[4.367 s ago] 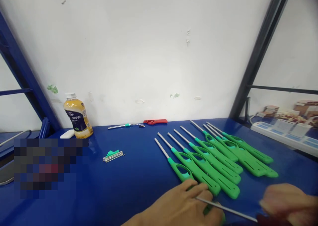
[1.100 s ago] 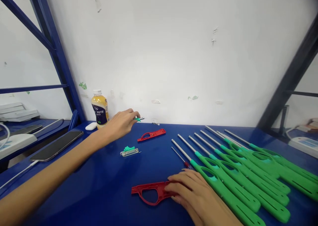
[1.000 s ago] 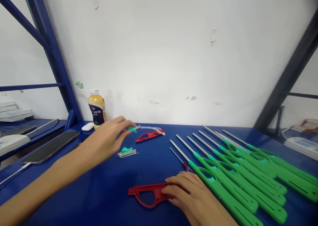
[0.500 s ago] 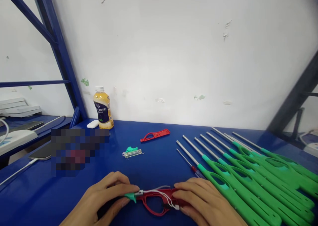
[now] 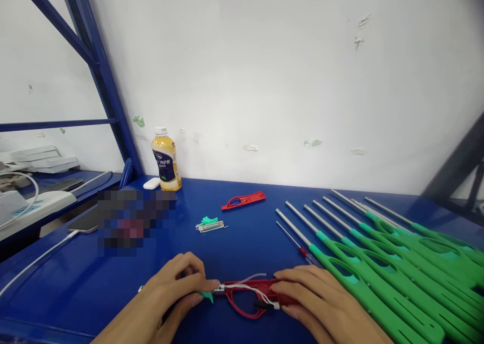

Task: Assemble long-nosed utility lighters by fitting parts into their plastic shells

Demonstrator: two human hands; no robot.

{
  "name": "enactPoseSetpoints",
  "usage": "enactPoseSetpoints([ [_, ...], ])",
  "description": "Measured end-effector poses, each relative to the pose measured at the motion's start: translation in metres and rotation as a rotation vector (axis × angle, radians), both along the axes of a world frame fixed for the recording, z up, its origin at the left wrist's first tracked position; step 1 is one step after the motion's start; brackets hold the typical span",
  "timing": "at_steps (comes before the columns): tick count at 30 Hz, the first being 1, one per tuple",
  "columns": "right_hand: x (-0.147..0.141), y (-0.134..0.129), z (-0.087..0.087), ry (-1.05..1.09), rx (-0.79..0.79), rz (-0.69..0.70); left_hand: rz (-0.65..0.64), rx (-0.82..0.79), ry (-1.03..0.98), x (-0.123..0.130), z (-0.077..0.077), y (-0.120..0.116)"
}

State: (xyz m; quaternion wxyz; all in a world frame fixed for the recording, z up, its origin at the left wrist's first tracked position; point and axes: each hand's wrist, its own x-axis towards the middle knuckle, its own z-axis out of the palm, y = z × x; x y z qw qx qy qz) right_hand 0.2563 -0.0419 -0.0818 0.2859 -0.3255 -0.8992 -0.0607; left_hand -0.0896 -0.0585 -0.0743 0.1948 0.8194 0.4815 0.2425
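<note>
Low in the view lies a red lighter handle half (image 5: 245, 312), its trigger loop towards me. White wires (image 5: 249, 287) and a thin clear tube (image 5: 253, 277) run along it from a small metal end piece (image 5: 220, 288). My left hand (image 5: 177, 288) pinches that metal end piece, with a teal plastic part (image 5: 207, 296) showing under its fingertips. My right hand (image 5: 313, 298) grips the right end of the red handle half, covering much of it. A black part with a white tip (image 5: 276, 306) sits beside its fingers.
A second red handle half (image 5: 244, 201), a clear fuel tank (image 5: 210, 226) and teal pieces (image 5: 208, 220) lie further back. Several green long-necked lighters (image 5: 363, 278) and a screwdriver (image 5: 303, 252) lie to the right. A yellow bottle (image 5: 165, 160) and a phone (image 5: 85, 220) are at left.
The whole scene has shifted slightly right and up as the camera turned. Both hands keep their hold; the left fingers sit slightly further over the teal part.
</note>
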Motion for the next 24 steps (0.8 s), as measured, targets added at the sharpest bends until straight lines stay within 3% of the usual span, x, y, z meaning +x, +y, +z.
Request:
enactPoseSetpoints([
  [6,-0.002,-0.002,0.001,-0.026,-0.009,-0.029,-0.019,0.056,0.109,-0.001,0.000,-0.002],
  [10,-0.003,-0.006,0.003,0.023,-0.015,-0.019,0.007,0.129,0.073,0.006,0.006,-0.005],
  [16,-0.006,-0.008,0.003,0.014,-0.044,-0.039,-0.015,0.091,0.151,0.009,0.010,-0.006],
  [24,-0.007,-0.011,0.003,0.042,-0.056,-0.085,-0.017,0.251,0.113,0.007,0.006,-0.002],
])
